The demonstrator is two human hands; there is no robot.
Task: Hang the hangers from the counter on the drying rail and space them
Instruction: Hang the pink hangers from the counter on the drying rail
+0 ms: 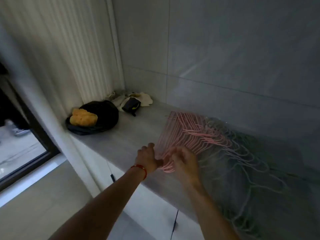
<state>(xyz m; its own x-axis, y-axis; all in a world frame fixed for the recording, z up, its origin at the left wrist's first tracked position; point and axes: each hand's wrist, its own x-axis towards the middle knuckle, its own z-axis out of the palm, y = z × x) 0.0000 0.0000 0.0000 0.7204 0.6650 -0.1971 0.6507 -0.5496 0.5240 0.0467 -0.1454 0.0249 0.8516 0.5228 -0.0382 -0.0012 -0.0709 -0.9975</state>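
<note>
Both hands meet at the counter's front edge (97, 149); the left hand (147, 157) and blurred right hand (183, 161) curl their fingers around the near ends of the pink hangers (188, 134), fanned flat beside pale grey hangers (245, 161); bare counter stretches leftward; farther back, a black bag (103, 118) holds yellow sponges (83, 116); crumpled cloths (131, 99) fill the corner.

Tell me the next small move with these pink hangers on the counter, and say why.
Probably close both hands on a few pink hangers and lift them off the counter. The left hand and right hand are at the near end of the fanned stack, which lies flat; motion blur hides whether either grip has closed yet. No rail is in view.
</note>
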